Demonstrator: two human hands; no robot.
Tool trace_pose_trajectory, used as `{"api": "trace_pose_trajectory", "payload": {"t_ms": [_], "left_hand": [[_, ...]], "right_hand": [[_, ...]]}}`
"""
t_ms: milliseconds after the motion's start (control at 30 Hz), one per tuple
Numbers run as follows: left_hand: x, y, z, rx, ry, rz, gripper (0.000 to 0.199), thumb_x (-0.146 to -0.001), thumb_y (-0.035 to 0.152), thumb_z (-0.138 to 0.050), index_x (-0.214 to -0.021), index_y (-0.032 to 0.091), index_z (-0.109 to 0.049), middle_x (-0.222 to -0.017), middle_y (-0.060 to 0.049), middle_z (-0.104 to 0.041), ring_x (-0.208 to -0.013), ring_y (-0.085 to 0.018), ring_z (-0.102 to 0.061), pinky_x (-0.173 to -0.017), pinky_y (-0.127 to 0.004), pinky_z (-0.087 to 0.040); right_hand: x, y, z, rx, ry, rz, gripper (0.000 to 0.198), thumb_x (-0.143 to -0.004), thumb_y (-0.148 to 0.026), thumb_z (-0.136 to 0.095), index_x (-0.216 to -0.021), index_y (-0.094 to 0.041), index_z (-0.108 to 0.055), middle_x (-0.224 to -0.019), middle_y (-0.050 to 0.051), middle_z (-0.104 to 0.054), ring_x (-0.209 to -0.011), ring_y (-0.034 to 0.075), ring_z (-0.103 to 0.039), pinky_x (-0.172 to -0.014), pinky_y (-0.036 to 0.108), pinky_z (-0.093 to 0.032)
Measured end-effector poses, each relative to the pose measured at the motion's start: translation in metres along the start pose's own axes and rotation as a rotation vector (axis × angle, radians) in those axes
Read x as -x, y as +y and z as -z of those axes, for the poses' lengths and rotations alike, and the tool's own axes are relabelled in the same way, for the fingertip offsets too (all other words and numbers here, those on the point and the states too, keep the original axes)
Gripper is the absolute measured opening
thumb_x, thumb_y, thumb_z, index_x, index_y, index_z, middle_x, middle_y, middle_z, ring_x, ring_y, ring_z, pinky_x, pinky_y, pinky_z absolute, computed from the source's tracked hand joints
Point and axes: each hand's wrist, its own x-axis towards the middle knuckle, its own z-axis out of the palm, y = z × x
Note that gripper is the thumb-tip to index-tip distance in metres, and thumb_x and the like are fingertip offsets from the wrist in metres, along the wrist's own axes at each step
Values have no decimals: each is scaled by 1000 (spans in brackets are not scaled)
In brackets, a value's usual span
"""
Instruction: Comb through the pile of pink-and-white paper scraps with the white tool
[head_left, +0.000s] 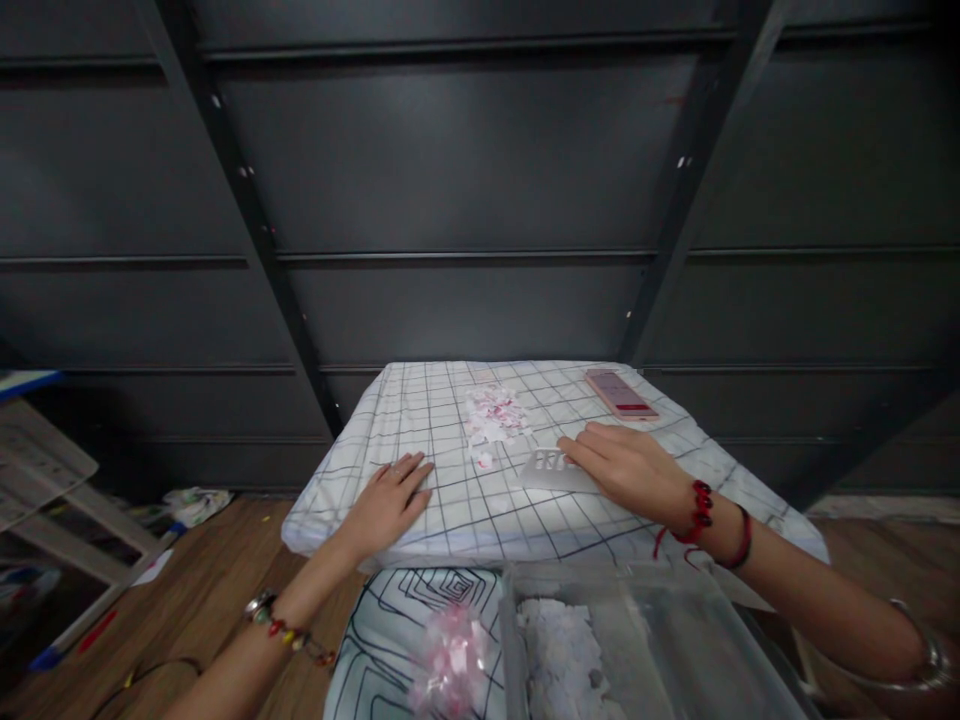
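Note:
My left hand (390, 500) lies flat on the checked tablecloth (450, 510), fingers apart, holding nothing. My right hand (626, 468) is closed over the right end of a white slotted plastic piece (541, 470), its fingers curled down onto it; part of the piece is hidden beneath the hand. Just beyond and left of that piece is a loose pile of small white and pink scraps (495, 412), which look like paper. One scrap (484, 461) lies apart, nearer to me, between the two hands.
A phone (621, 394) lies at the table's back right. In front of the table stands a clear plastic bin (637, 580) with white scraps (562, 655) inside. Left of it, a pink clear-wrapped bundle (452, 660) rests on a patterned cloth (375, 640). A dark panelled wall (450, 310) rises behind.

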Motion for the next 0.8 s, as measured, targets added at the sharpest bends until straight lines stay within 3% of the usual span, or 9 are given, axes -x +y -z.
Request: {"api": "trace_pose_trajectory", "payload": {"t_ms": [167, 300, 467, 567, 800], "left_hand": [[0, -1, -2, -2, 9, -3, 42, -92, 37, -35, -127, 16, -44, -135, -11, -39, -123, -24, -36, -99, -43, -30], [0, -2, -4, 13, 25, -7, 42, -92, 38, -33, -127, 17, -44, -134, -11, -40, -123, -24, -36, -98, -44, -31], [0, -2, -4, 11, 33, -13, 41, -92, 37, -33, -126, 18, -44, -134, -10, -41, -122, -25, -37, -98, -45, -31], [0, -3, -5, -8, 25, -21, 41, -92, 37, -33, -127, 17, -43, -134, -11, -40, -123, -24, -36, -99, -44, -30], [-1, -4, -8, -18, 35, -31, 41, -93, 37, -31, -127, 17, -43, -133, -10, -41, -122, -24, -37, -98, -44, -31]], "right_hand": [[8, -7, 5, -25, 37, 22, 21, -85, -13, -39, -83, -13, -60, -59, 1, -52, -60, 13, -45, -55, 27, -32], [18, -9, 15, -83, -16, 42, 27, -85, -8, -32, -80, -15, -58, -57, 0, -49, -56, 12, -41, -53, 27, -29], [29, -6, 33, -209, -82, 53, 34, -91, -18, -26, -68, -19, -52, -51, -2, -41, -48, 11, -34, -50, 25, -26], [33, -3, 39, -200, -50, 24, 33, -91, -19, -28, -69, -19, -52, -50, -3, -41, -48, 10, -34, -50, 25, -26], [20, 0, 16, -63, 95, 21, 20, -86, -16, -39, -82, -14, -59, -57, 1, -52, -59, 12, -44, -55, 26, -32]]}}
